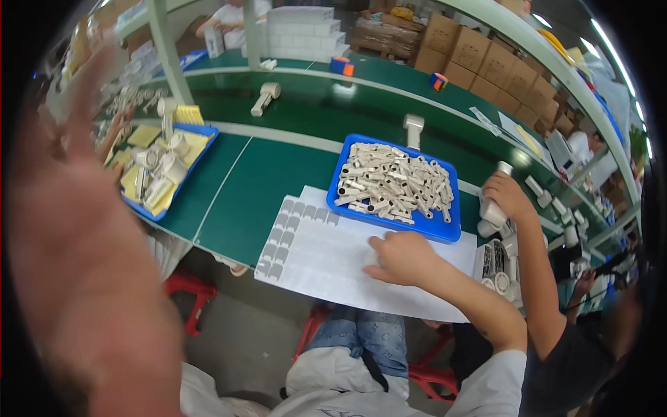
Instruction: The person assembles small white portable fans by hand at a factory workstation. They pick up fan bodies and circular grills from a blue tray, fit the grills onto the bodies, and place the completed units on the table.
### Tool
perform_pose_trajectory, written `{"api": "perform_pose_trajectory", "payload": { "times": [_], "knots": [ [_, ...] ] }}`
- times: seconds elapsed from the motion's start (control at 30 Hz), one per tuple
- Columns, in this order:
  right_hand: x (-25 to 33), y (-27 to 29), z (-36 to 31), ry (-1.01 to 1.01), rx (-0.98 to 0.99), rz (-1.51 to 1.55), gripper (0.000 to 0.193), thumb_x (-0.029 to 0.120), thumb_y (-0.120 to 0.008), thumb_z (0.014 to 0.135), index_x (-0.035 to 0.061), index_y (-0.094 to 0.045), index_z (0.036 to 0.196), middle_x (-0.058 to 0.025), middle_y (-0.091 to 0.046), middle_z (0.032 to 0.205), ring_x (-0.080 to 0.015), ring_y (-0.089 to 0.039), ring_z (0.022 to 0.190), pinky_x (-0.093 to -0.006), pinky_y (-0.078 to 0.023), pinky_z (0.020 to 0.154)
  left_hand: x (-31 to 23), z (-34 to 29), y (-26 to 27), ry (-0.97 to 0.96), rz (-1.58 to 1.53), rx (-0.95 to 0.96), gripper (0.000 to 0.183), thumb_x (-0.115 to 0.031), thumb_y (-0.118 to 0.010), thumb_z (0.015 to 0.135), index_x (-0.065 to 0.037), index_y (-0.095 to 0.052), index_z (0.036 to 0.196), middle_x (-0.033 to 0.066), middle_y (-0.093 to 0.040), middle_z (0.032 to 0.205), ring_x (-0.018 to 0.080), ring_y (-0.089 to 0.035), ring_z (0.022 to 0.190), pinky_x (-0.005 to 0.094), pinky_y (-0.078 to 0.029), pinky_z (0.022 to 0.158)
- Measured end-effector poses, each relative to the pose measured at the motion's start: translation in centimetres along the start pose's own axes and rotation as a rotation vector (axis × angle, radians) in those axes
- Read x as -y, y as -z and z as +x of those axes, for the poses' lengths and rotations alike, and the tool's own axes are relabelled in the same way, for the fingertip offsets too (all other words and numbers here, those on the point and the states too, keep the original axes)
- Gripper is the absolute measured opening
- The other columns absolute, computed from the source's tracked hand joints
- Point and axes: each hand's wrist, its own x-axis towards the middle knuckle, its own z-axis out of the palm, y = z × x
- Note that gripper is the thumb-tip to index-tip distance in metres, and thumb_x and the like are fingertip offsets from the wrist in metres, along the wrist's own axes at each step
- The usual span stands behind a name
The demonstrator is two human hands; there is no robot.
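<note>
My left hand (97,257) is raised very close on the left, large and blurred, with its fingers stretched upward and nothing seen in them. My right hand (404,258) is over a large white sheet (326,267), its fingers curled together at the tips. A small pale patch shows by those fingertips, too unclear to name. Grey rounded label shapes (283,236) line the sheet's left and upper edges. Lying partly over the sheet's far edge is a blue tray (448,229), heaped with small off-white plastic handle-like parts (392,179).
On the left, another blue tray (182,182) holds white device bodies and yellow pads. A co-worker's hand (511,197) at right grips a white device. Single devices (265,97) lie on the green belt (229,97). Red stools (193,295) stand below the table edge.
</note>
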Motion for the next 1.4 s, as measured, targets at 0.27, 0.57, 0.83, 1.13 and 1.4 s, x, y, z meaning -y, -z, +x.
{"api": "perform_pose_trajectory", "payload": {
  "times": [0.27, 0.57, 0.83, 1.13, 1.4],
  "knots": [
    [-6.7, -1.9, 7.3, 0.063, -0.448, 0.164, 0.021, 0.020, -0.060, 0.081, 0.0110, -0.071, 0.096, -0.0162, -0.066, 0.090, -0.0354, -0.067, 0.085, -0.0466, -0.054, 0.074, 6.5, -15.9, -13.4, 0.961, 0.047, 0.425, 0.052, -0.023, -0.078, 0.075, -0.005, -0.058, 0.120, 0.0109, -0.059, 0.122, 0.0254, -0.052, 0.118, 0.0380, -0.042, 0.096],
    [-9.5, -5.7, 7.6, -0.095, -0.677, 0.126, 0.014, 0.010, -0.065, 0.073, 0.0041, -0.072, 0.084, -0.0169, -0.063, 0.106, -0.0317, -0.064, 0.093, -0.0453, -0.052, 0.081, 7.5, -19.8, -16.2, 0.944, 0.173, 0.622, 0.061, -0.009, -0.081, 0.064, -0.005, -0.057, 0.119, 0.0137, -0.055, 0.127, 0.0299, -0.050, 0.121, 0.0411, -0.039, 0.102],
    [-6.4, -2.8, -3.2, 0.213, -0.705, 1.797, 0.023, 0.011, -0.066, 0.089, 0.0025, -0.062, 0.110, -0.0051, -0.066, 0.096, -0.0124, -0.063, 0.083, -0.0282, -0.053, 0.074, 5.9, -11.7, -20.3, 1.048, -0.082, 0.263, 0.046, -0.005, -0.063, 0.087, -0.003, -0.052, 0.132, 0.0092, -0.065, 0.103, 0.0170, -0.062, 0.097, 0.0317, -0.049, 0.087],
    [-4.9, -3.8, -5.3, 0.485, -0.616, 2.002, 0.026, 0.003, -0.063, 0.090, -0.0015, -0.059, 0.115, -0.0176, -0.067, 0.109, -0.0225, -0.066, 0.097, -0.0349, -0.055, 0.083, 3.7, -10.4, -21.9, 0.970, -0.304, 0.189, 0.047, -0.002, -0.069, 0.079, -0.001, -0.059, 0.125, 0.0087, -0.069, 0.094, 0.0137, -0.065, 0.080, 0.0280, -0.050, 0.073],
    [-5.2, -4.4, -5.3, 0.367, -0.649, 1.848, 0.024, -0.003, -0.063, 0.088, -0.0030, -0.060, 0.111, -0.0177, -0.068, 0.107, -0.0230, -0.066, 0.101, -0.0350, -0.055, 0.086, 5.2, -11.1, -22.3, 1.028, -0.246, 0.137, 0.035, 0.000, -0.068, 0.073, -0.004, -0.069, 0.107, 0.0056, -0.070, 0.084, 0.0116, -0.064, 0.069, 0.0257, -0.052, 0.066]
  ]
}}
